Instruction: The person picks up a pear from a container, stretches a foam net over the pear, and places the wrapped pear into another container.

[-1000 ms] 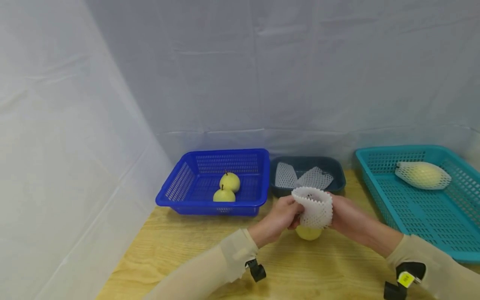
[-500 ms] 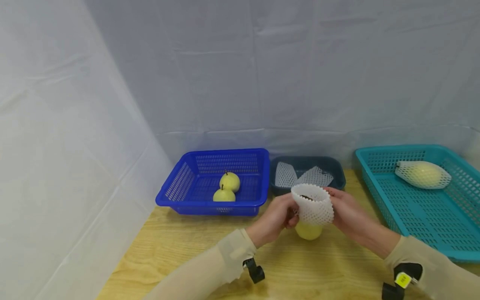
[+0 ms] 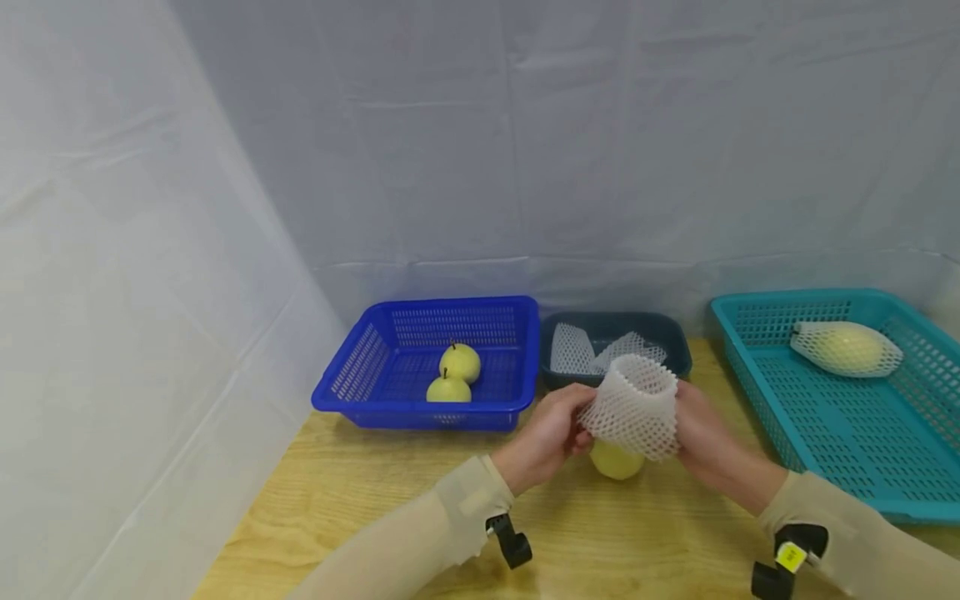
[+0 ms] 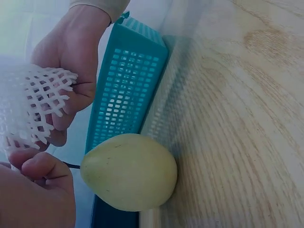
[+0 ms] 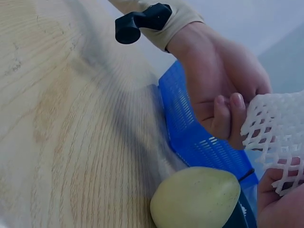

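Note:
Both hands hold a white foam fruit net, a mesh tube with its ring-shaped upper opening facing up. The left hand pinches its left edge, and the right hand grips the right side. Under the net a pale yellow pear stands on the wooden table, partly covered by the mesh in the head view. From the left wrist the pear appears bare, its dark stem pointing toward the hands and the net held beyond the stem. Some of the right hand's fingers are hidden behind the mesh in the head view.
A blue basket with two pears stands at the back left. Behind the hands, a dark tray holds more foam nets. To the right is a teal basket containing a netted pear. White sheeting hangs behind.
The net has risen slightly and tilted, its upper ring shifting right while its lower edge spreads wider. The right hand has turned with it; the pear stays in place.

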Demonstrator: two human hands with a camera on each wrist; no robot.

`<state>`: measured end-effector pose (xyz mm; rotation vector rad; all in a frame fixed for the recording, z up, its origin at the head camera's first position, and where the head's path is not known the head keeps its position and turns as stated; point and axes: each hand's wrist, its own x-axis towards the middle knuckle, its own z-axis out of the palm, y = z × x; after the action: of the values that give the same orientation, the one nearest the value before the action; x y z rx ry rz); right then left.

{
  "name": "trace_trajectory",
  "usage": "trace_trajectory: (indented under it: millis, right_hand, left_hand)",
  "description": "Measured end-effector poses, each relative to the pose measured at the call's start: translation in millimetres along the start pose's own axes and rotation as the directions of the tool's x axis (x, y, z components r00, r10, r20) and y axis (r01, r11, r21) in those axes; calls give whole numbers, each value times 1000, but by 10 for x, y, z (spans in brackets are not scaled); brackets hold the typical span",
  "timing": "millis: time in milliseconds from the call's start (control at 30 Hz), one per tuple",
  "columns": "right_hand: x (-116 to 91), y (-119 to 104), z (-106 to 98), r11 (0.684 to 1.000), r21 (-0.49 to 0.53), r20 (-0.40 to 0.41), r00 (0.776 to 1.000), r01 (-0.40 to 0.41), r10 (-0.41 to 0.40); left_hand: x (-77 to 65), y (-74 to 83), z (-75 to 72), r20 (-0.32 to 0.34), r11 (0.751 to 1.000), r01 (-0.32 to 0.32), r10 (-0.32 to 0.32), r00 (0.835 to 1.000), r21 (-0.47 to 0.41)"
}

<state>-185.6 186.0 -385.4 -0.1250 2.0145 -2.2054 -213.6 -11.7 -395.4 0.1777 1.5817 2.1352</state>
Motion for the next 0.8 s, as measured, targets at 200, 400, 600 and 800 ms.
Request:
trace_trajectory:
  millis: [200,400,600,800]
  right_hand:
    - [91,66,-19,994,-89,-72,996,-56,50]
    - [173,168,-27,991,-117,-100,994,-65,53]
    - [234,269,-26,986,-143,-113,991,-87,71]
    - [250,359,-36,981,-173,-143,988,-90,65]
  left_hand:
    - [36,-81,-3,-91,998,-2,8,996,70]
    - [90,-159,-33,-166,986,-5,33,986,170]
    - [131,-226,-55,-201,961,14,44,979,275]
    - [161,-269,-77,-171,914,22,52,984,405]
